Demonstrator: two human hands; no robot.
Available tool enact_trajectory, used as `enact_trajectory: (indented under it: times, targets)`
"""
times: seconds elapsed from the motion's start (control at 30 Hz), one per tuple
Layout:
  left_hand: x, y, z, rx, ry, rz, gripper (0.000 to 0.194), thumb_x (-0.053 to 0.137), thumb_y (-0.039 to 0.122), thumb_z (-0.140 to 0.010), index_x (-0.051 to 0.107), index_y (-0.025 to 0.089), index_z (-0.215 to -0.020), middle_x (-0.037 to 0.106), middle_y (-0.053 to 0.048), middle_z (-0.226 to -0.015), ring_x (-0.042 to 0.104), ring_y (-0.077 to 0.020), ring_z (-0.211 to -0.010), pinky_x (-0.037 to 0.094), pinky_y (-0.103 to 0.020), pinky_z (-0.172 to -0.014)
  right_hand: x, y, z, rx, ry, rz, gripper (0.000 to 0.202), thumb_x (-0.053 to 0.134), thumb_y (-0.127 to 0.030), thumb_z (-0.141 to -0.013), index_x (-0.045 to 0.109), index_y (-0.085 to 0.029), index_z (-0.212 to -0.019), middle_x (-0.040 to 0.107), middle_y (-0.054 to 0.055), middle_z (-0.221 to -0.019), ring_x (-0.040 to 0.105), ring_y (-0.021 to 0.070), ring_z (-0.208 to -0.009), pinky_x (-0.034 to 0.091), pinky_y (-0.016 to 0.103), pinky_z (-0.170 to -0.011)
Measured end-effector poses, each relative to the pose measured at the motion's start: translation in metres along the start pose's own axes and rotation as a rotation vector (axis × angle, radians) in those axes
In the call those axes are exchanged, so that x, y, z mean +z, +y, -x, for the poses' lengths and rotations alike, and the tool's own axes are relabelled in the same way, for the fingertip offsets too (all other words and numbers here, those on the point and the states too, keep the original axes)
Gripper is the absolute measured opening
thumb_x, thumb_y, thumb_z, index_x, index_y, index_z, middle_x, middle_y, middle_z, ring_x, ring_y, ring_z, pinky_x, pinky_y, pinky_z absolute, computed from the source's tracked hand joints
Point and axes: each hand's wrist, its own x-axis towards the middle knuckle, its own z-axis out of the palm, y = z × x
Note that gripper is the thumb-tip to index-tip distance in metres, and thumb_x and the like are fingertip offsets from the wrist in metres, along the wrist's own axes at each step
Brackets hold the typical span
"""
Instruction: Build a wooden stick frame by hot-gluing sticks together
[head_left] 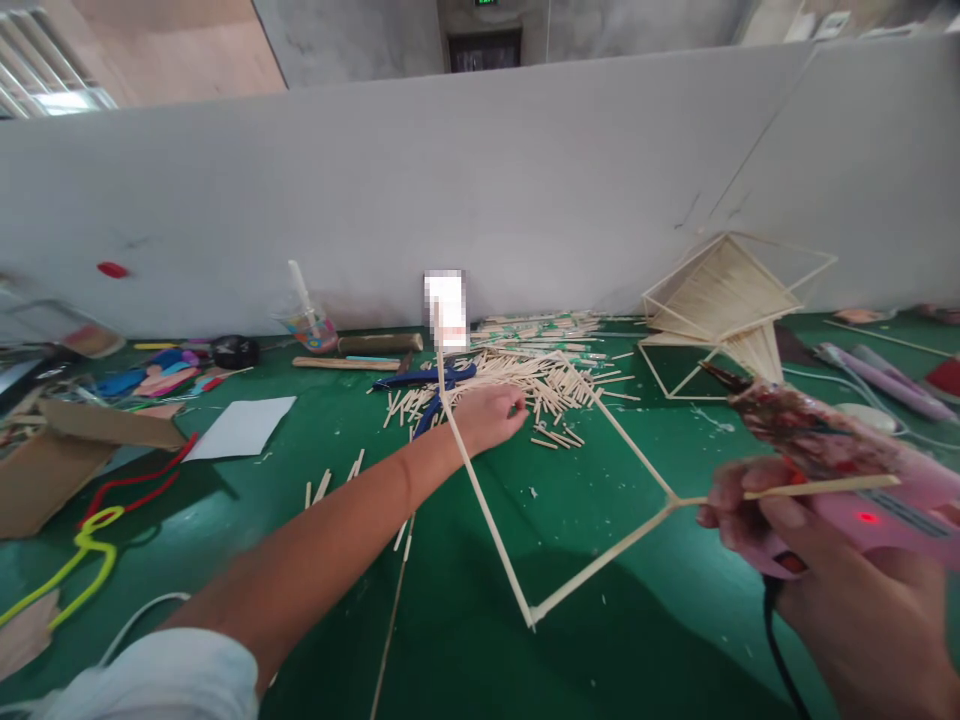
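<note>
Gripped a pink glue gun (915,490) close to the camera in the right hand (825,570), with fingers closed round it and a pale stick (825,487). Showed a glowing red light, a black cord (776,640) and a brown-crusted nozzle aimed leftward and away. Held a thin, pale wooden frame (491,498) by a short stub at the same fingers, above the green surface (630,640). Could not tell stub and stick as one piece or two. Angled the frame's straight bars into a nearest corner and a Y-shaped joint, with the long axis running away and leaning left. Reached the left hand (491,415) over the small sticks (547,385), with fingers curled towards the thumb; could not tell of anything gripped. Saw blue-handled pliers (424,380) just beside it, and wrappers (540,327) behind with green print too small to read. Noticed a larger stick model (727,290) farther right, by the grey partition (525,190). Made out EXIT, faintly, on a green sign (486,3) beyond.
</note>
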Motion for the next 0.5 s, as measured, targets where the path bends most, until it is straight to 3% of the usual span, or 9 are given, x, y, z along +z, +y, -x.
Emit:
enact_trajectory:
  times: [0.13,0.23,0.33,0.5]
  targets:
    - [0.026,0.018,0.007,0.244,-0.087,0.018,0.020,0.058,0.031,-0.090,0.063,0.016,-0.102,0.065,-0.005,-0.101,0.063,-0.0166,-0.086,0.054,-0.036,-0.078,0.001,-0.001,-0.001,-0.017,0.004,0.013,0.006,0.069,-0.026,-0.075,0.066,-0.022,-0.078,0.060,0.003,-0.063,0.057,0.0171,-0.056,0.048,0.029,-0.049]
    - [0.034,0.021,-0.001,0.364,-0.053,-0.005,0.018,0.063,0.025,-0.086,0.067,0.019,-0.101,0.064,-0.008,-0.110,0.060,-0.0212,-0.103,0.048,-0.037,-0.092,-0.001,-0.001,0.000,-0.009,0.007,0.010,0.005,0.069,-0.025,-0.075,0.067,-0.022,-0.079,0.060,0.003,-0.065,0.056,0.0173,-0.058,0.048,0.029,-0.049]
    - [0.033,0.015,-0.018,0.401,0.015,-0.047,0.024,0.063,0.027,-0.086,0.065,0.019,-0.108,0.057,-0.011,-0.125,0.052,-0.0261,-0.118,0.042,-0.044,-0.100,-0.004,0.000,0.001,-0.008,-0.042,0.014,0.004,0.065,-0.025,-0.078,0.067,-0.022,-0.081,0.061,0.003,-0.070,0.056,0.0169,-0.058,0.048,0.030,-0.052]
    - [0.028,-0.007,-0.043,0.376,0.096,-0.121,0.030,0.056,0.032,-0.091,0.057,0.017,-0.117,0.058,-0.009,-0.123,0.058,-0.0231,-0.107,0.049,-0.046,-0.091,-0.004,0.002,0.002,0.015,-0.053,0.049,0.006,0.063,-0.026,-0.079,0.066,-0.022,-0.082,0.062,0.004,-0.070,0.058,0.0187,-0.059,0.045,0.031,-0.051]
